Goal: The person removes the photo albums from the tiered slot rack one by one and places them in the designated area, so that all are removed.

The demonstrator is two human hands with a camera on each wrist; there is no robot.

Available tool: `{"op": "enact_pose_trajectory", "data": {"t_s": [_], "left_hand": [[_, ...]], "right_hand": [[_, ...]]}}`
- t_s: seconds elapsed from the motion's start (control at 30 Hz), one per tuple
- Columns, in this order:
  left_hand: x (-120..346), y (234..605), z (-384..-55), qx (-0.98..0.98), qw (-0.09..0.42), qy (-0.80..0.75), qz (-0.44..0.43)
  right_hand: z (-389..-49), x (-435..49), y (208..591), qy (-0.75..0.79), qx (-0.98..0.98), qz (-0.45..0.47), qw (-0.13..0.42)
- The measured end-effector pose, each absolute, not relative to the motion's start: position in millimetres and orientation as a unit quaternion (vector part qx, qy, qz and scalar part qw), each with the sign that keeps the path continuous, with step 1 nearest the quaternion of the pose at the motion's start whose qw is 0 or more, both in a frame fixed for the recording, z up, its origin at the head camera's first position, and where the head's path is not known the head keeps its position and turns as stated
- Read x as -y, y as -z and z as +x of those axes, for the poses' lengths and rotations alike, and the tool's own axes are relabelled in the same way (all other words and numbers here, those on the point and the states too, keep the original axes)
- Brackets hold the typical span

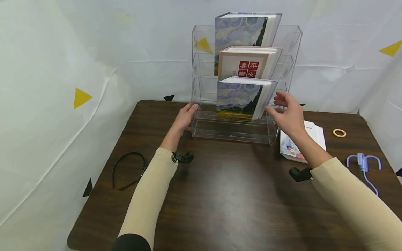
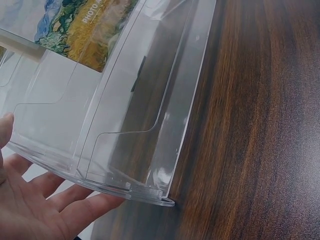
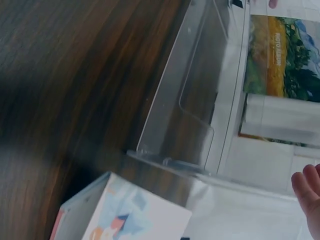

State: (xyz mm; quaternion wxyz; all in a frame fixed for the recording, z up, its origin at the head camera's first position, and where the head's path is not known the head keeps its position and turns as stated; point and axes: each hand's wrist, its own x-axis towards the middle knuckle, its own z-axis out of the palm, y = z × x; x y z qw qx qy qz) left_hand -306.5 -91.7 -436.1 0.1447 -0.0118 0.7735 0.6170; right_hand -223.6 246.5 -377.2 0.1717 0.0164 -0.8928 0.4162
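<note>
A clear acrylic display rack (image 1: 232, 134) stands on the table, holding three thick albums on its tiers. A painted-landscape photo album (image 1: 238, 99) sits on a lower tier, a beige album with red characters (image 1: 243, 66) above it, and another landscape album (image 1: 240, 31) at the top. My left hand (image 1: 186, 116) grips the rack's left side, thumb on the front edge and fingers (image 2: 82, 205) against the outer wall. Beside the rack's right side, my right hand (image 1: 289, 113) is raised with fingers spread and holds nothing. Its fingertips (image 3: 305, 185) appear apart from the album.
A white album with a coloured cover (image 1: 303, 143) lies right of the rack under my right forearm. Further right are a wooden ring (image 1: 339, 133) and a lilac forked object with a cord (image 1: 362, 164). A black headband (image 1: 128, 154) lies on the left of the brown table (image 1: 226, 195).
</note>
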Motion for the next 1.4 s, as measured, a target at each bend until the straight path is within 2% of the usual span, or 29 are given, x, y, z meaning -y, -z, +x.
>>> {"op": "enact_pose_trajectory", "data": {"t_s": [0.27,0.73,1.13,1.4], "left_hand": [[92,439,-307,-0.774,0.142,-0.616,-0.012],[94,438,-305,-0.77,0.141,-0.622,-0.015],[91,436,-306,-0.772,0.14,-0.62,-0.012],[93,436,-305,-0.769,0.141,-0.623,-0.019]], "right_hand": [[-240,-233,381,-0.444,0.89,0.013,0.104],[-257,-225,386,-0.443,0.893,0.019,0.078],[-250,-223,369,-0.446,0.884,0.056,0.129],[-229,-236,343,-0.526,0.825,0.04,0.204]]}}
